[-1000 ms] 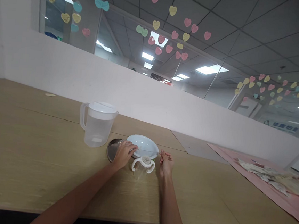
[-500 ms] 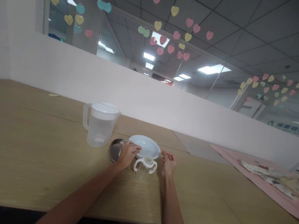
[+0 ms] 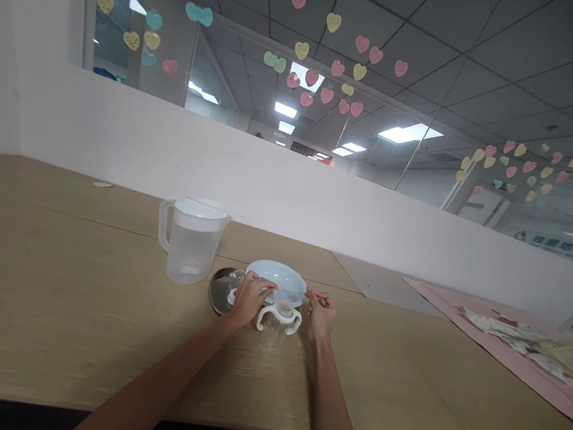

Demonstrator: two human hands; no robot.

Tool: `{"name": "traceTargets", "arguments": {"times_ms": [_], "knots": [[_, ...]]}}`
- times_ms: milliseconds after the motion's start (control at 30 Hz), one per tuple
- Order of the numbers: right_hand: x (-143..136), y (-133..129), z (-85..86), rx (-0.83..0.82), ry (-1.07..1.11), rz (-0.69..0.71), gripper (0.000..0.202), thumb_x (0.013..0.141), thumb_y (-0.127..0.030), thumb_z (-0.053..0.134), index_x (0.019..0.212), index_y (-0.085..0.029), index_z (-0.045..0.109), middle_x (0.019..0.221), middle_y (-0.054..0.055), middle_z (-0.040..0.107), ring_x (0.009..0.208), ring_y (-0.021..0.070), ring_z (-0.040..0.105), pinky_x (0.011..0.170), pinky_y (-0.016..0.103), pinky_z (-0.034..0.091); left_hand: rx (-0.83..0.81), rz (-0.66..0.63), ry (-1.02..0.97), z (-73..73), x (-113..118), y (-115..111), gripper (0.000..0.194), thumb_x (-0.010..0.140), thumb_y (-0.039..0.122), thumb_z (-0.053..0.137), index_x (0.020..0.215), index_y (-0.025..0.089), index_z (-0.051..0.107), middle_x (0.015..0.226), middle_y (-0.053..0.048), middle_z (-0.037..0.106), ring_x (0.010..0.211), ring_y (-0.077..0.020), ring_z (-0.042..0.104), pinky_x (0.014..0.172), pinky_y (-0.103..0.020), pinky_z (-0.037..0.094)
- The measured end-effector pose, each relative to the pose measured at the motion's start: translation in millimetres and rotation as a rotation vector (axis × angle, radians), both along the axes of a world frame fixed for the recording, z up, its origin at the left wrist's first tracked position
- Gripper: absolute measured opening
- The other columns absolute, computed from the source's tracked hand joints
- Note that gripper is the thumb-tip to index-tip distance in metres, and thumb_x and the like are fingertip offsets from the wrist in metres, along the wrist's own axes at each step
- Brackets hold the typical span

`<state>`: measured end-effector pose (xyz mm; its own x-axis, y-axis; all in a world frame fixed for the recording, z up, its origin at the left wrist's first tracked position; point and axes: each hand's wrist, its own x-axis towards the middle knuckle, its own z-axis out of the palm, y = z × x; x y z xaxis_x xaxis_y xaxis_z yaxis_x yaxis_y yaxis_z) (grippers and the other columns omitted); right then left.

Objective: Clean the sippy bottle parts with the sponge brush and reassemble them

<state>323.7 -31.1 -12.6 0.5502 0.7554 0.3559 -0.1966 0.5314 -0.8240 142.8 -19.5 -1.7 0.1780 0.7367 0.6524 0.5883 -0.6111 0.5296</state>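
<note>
A thin, pale, straw-like stick point(image 3: 290, 292) stretches between my two hands, just over the front part of a white bowl point(image 3: 272, 269). My left hand point(image 3: 250, 299) pinches its left end, and my right hand point(image 3: 321, 310) has its fingers closed at the right end. Below them stands a clear baby bottle point(image 3: 272, 335), uncovered at the top, with a white two-handled ring point(image 3: 283, 312) around its neck. Left of my left hand is a round metal tray point(image 3: 218, 294). A clear cap with a white rim point(image 3: 232, 295) lies on it, partly hidden by that hand.
A lidded translucent pitcher point(image 3: 192, 250) stands behind and left of the tray. On the far right, a pink cloth point(image 3: 440, 297) carries papers and packets point(image 3: 521, 339). A white wall point(image 3: 269, 187) bounds the wooden table point(image 3: 83, 304) at the back.
My hands have come slightly closer together, the left shifting a little right and the right a little left. The bottle, bowl and pitcher stay where they were.
</note>
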Motion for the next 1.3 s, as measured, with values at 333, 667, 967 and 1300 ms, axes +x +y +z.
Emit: {"name": "traceTargets", "arguments": {"times_ms": [333,667,967,1300], "knots": [[-3.4,-3.8,5.1,-0.037,0.05,0.041,0.054,0.041,-0.05,0.087,0.065,-0.019,0.049,0.056,-0.003,0.062,0.037,0.0027,0.034,0.034,0.018,0.023,0.003,0.04,-0.043,3.0,0.5,-1.2,0.015,0.083,0.025,0.063,0.09,0.025,0.076,0.087,-0.005,0.073,0.086,-0.0216,0.055,0.081,-0.036,0.041],[-2.6,-5.4,9.2,-0.013,0.069,0.096,0.054,0.042,-0.049,0.087,0.064,-0.019,0.048,0.055,-0.004,0.06,0.037,0.0014,0.032,0.034,0.018,0.019,0.077,-0.126,-0.168,8.0,1.5,-3.7,0.019,0.087,0.023,0.056,0.092,0.022,0.075,0.092,-0.003,0.075,0.084,-0.0191,0.063,0.08,-0.033,0.048],[-6.2,-7.4,11.0,-0.018,0.052,0.138,0.054,0.043,-0.049,0.087,0.063,-0.019,0.046,0.056,-0.004,0.06,0.037,0.0011,0.031,0.034,0.017,0.019,0.161,-0.2,-0.167,11.6,1.5,-8.0,0.022,0.089,0.022,0.052,0.093,0.022,0.073,0.098,-0.002,0.075,0.092,-0.0177,0.067,0.087,-0.032,0.051],[-8.2,-9.3,7.8,-0.04,0.003,0.227,0.048,0.046,-0.043,0.087,0.062,-0.018,0.049,0.047,-0.009,0.048,0.036,0.0015,0.031,0.034,0.016,0.02,0.243,-0.228,-0.118,12.8,1.1,-9.7,0.026,0.091,0.019,0.048,0.092,0.021,0.073,0.099,-0.004,0.074,0.091,-0.0185,0.066,0.09,-0.033,0.048]]}}
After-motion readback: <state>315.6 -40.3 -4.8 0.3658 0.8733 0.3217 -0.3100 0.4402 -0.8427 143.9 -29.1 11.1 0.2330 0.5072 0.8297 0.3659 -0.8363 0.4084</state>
